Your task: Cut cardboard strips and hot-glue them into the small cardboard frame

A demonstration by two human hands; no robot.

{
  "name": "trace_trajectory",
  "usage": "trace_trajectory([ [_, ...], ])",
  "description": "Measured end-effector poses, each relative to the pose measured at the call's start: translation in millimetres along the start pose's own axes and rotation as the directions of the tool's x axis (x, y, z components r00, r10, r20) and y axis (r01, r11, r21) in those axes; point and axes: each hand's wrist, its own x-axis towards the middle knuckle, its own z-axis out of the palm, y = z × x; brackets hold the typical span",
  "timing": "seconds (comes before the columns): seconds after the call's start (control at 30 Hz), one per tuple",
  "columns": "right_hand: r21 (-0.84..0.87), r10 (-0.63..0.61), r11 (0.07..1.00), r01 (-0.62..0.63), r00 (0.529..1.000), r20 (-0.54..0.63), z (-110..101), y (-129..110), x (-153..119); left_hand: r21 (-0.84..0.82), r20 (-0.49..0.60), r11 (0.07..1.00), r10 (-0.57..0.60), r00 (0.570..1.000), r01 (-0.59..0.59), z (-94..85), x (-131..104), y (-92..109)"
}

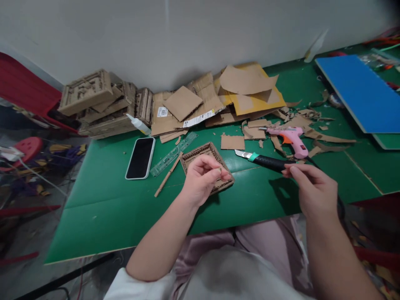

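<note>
My left hand [204, 177] is over a shallow square cardboard tray [195, 151] with raised corrugated edges, hiding part of it. Its thumb and fingers are pinched together; a tiny bit may be between them, too small to name. To the right, my right hand [315, 189] is raised above the table, thumb and forefinger pressed together. What they hold, if anything, I cannot make out. Just behind these fingertips lies a black utility knife [270, 161] with a green collar and its blade out. A thin cardboard strip [168, 175] rests left of the tray.
Behind are a pink glue gun [292, 139], cardboard scraps [233, 142], cardboard sheets [183, 103] and stacked cardboard frames [100, 100]. A phone [140, 158], clear ruler [174, 154] and glue bottle [139, 124] lie left on the green table [103, 216]. A blue board [359, 93] is far right.
</note>
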Motion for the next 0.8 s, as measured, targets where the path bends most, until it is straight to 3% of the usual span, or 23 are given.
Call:
trace_trajectory([
  [0.17, -0.074, -0.049, 0.996, 0.048, 0.999, -0.012, -8.9, -8.2, 14.0, -0.025, -0.013, 0.999, 0.021, 1.0, -0.022, 0.2, 1.8, 1.5],
  [0.27, -0.237, -0.073, 0.969, 0.062, 0.997, -0.038, -20.0, -10.5, 39.5, -0.065, -0.03, 0.998, 0.001, 1.0, -0.003, 1.3, 3.7, 2.9],
  [0.33, -0.463, -0.064, 0.884, 0.056, 0.998, -0.001, -26.4, -9.0, 60.4, -0.072, -0.051, 0.997, -0.023, 0.998, 0.019, 1.5, 4.7, 3.1],
  [0.4, -0.675, -0.044, 0.733, 0.087, 0.996, 0.081, -29.1, -6.4, 79.7, -0.056, -0.073, 0.998, -0.04, 0.997, 0.036, 1.0, 5.5, 2.8],
  [0.47, -0.789, 0.015, 0.603, 0.113, 0.988, 0.153, -27.0, -3.7, 94.6, -0.032, -0.088, 0.999, -0.045, 0.995, 0.042, 0.3, 6.2, 2.2],
  [0.53, -0.84, 0.112, 0.533, 0.1, 0.976, 0.187, -21.4, -2.0, 104.5, -0.014, -0.099, 0.999, -0.048, 0.994, 0.047, 0.2, 7.1, 2.0],
  [0.67, -0.847, 0.242, 0.531, 0.039, 0.95, 0.195, -11.9, -0.2, 114.7, -0.011, -0.135, 0.996, -0.085, 0.987, 0.084, 1.6, 8.4, 2.3],
  [0.8, -0.8, 0.234, 0.6, -0.005, 0.957, 0.169, -14.7, 3.1, 117.0, -0.025, -0.152, 0.995, -0.098, 0.983, 0.096, 2.4, 8.8, 2.2],
])
